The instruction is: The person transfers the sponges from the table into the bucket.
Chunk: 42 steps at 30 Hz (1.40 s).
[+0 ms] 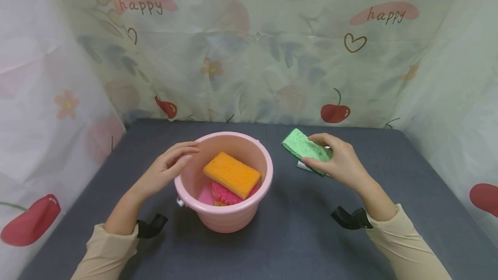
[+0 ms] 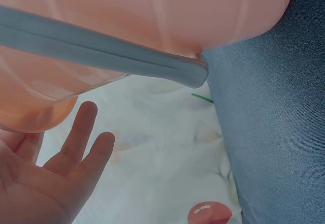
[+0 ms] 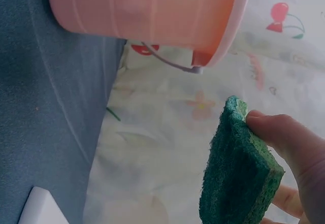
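A pink bucket [image 1: 225, 211] stands upright on the dark table. An orange sponge [image 1: 232, 174] lies inside it, on top of a red-pink sponge [image 1: 229, 194]. At the bucket's left rim is my left hand [image 1: 171, 165], its fingertips at the rim; in the left wrist view, fingers of the left hand [image 2: 56, 176] are extended and some are partly hidden by the rim. To the right of the bucket, my right hand [image 1: 340, 161] pinches a green sponge [image 1: 305, 146] between thumb and fingers. The right wrist view shows the sponge's dark green scouring side [image 3: 236, 178], held above the table.
A white object [image 1: 304, 167], partly hidden beneath the green sponge, lies on the table [image 1: 303, 237]. The bucket's grey handle [image 2: 101, 51] hangs along its side. Patterned cloth [image 1: 256, 55] encloses the table at the back and both sides. A black strap [image 1: 352, 218] hangs at the right wrist.
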Each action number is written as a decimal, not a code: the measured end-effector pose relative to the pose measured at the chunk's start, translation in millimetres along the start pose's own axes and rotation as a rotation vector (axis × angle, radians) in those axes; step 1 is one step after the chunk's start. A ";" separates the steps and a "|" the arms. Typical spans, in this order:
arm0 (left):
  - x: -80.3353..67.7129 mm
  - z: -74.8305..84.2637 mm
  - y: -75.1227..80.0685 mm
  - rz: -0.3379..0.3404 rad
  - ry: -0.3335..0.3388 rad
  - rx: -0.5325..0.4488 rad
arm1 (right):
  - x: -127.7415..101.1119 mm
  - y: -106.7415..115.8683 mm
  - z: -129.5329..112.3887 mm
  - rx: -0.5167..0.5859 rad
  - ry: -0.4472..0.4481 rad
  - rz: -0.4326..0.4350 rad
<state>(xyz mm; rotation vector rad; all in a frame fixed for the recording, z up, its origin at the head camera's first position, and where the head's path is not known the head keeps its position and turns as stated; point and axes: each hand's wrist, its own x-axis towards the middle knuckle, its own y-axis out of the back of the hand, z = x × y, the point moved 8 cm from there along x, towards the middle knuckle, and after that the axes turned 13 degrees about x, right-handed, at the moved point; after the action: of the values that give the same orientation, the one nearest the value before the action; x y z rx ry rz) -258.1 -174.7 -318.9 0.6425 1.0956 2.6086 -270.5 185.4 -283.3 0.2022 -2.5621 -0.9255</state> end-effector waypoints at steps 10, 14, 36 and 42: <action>0.0 -0.2 0.8 0.007 -0.008 -0.011 | 3.3 -1.5 -15.2 0.031 0.032 0.026; -0.3 -0.8 0.7 0.008 -0.006 -0.007 | 5.0 -3.6 -21.1 0.045 0.044 0.026; -0.6 0.3 0.2 0.002 -0.001 -0.005 | 12.8 -25.3 -55.4 0.101 0.115 -0.016; -0.2 0.5 0.0 -0.002 -0.002 -0.007 | 13.3 -31.3 -65.3 0.090 0.137 -0.033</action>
<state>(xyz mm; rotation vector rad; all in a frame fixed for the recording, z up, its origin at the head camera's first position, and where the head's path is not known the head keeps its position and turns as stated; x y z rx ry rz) -257.8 -174.5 -318.6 0.6423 1.0859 2.6078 -255.0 119.9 -253.5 0.3240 -2.4817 -0.7808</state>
